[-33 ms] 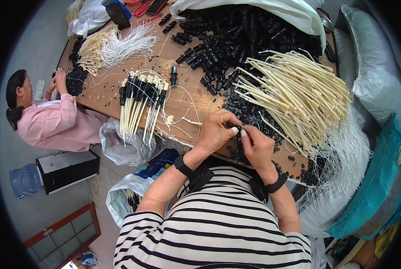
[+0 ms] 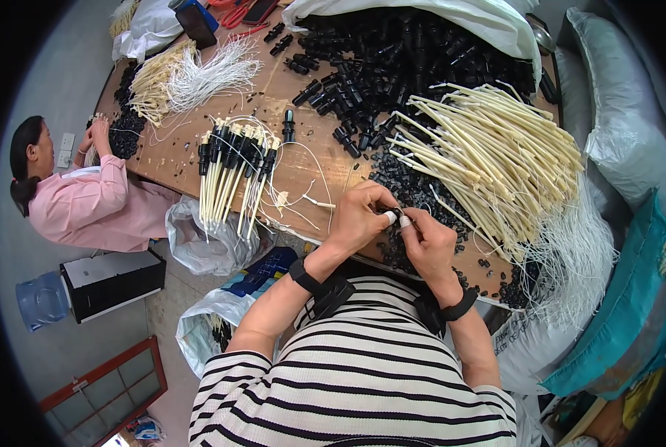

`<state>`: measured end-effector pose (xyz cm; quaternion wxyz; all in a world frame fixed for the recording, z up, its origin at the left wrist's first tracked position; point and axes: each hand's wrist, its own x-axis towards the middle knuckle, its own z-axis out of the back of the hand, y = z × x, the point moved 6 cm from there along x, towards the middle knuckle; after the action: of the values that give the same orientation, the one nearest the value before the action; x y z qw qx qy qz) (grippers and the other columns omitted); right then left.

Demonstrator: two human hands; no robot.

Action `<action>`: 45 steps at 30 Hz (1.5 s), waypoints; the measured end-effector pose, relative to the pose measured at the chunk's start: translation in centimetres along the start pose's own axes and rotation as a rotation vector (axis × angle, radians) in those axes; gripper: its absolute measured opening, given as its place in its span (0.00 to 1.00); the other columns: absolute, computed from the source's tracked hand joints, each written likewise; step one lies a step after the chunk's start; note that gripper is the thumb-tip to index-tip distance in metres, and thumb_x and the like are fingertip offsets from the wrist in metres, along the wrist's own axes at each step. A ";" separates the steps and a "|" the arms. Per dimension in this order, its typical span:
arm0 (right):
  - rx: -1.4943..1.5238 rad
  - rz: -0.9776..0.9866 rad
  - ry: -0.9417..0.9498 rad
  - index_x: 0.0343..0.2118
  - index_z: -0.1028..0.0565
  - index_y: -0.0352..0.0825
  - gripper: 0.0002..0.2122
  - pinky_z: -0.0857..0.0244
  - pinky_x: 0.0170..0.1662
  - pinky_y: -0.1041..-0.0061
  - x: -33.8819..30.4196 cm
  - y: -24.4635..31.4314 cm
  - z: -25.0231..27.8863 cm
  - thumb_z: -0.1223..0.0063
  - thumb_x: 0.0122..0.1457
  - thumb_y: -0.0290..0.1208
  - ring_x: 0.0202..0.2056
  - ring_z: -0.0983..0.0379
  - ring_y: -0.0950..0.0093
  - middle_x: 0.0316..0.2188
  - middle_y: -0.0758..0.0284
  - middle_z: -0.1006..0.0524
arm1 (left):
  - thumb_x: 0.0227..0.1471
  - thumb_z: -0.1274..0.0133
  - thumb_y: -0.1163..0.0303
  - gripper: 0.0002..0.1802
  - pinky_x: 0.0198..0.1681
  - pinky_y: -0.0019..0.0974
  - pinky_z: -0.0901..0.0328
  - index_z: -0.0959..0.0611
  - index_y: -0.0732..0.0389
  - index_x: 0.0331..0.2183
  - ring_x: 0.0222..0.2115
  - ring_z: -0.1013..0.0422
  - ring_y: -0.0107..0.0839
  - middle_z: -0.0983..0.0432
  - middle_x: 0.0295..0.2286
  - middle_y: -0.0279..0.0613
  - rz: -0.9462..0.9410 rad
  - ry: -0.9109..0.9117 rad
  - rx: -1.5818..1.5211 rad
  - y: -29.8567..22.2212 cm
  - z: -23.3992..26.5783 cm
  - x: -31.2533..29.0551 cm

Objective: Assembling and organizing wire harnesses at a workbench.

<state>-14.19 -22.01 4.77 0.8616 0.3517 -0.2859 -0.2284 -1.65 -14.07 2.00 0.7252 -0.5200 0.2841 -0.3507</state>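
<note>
My left hand and my right hand meet over the table's near edge, both closed, fingertips almost touching. Between them they pinch a small black plastic piece, mostly covered by my fingers. White wrapping shows on both thumbs. Under and around my hands lies a spread of little black parts. Left of my left hand, a short cream tube on a white cord rests on the table. Farther left lies a bundle of cream tubes with black fittings, white cord looped across it.
Loose cream tubes with white cord tails are heaped at the right. Larger black fittings spill from a white sack at the back. A person in pink works at the table's left end. Stuffed sacks line the right side.
My fingertips have shifted very slightly around the small black piece. Everything else looks the same.
</note>
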 end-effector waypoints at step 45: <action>-0.189 0.012 0.096 0.32 0.22 0.33 0.06 0.33 0.30 0.72 2.4 -1.4 1.6 0.40 0.49 0.22 0.28 0.25 0.64 0.29 0.63 0.23 | 0.40 0.43 0.69 0.19 0.46 0.42 0.36 0.18 0.58 0.40 0.42 0.30 0.45 0.24 0.41 0.44 -0.366 -0.273 0.718 0.2 9.2 3.4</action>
<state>-13.73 -25.16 5.50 0.9051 0.2777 -0.2234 -0.2320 7.56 -11.62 4.41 0.8169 -0.3180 -0.0516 -0.4785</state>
